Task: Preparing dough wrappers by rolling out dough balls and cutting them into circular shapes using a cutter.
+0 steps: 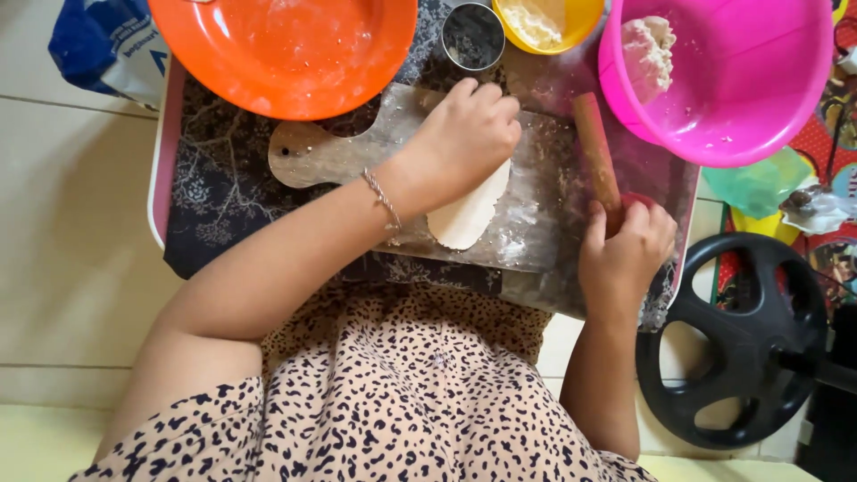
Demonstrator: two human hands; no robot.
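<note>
Here left hand (464,134) presses dough (469,214); right hand (625,250) grips rolling pin (596,147).

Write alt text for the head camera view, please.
Seen from above, a person's left hand presses flat dough on a floured wooden board while the right hand holds a rolling pin; orange plate and pink bowl beyond.

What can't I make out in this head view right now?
- Dough sheet: upper part hidden under left hand.
- Rolling pin: near end hidden in right hand.
- Orange plate, yellow bowl, pink tub: cut off by top edge.
- Steel cup: contents too dark.
</note>
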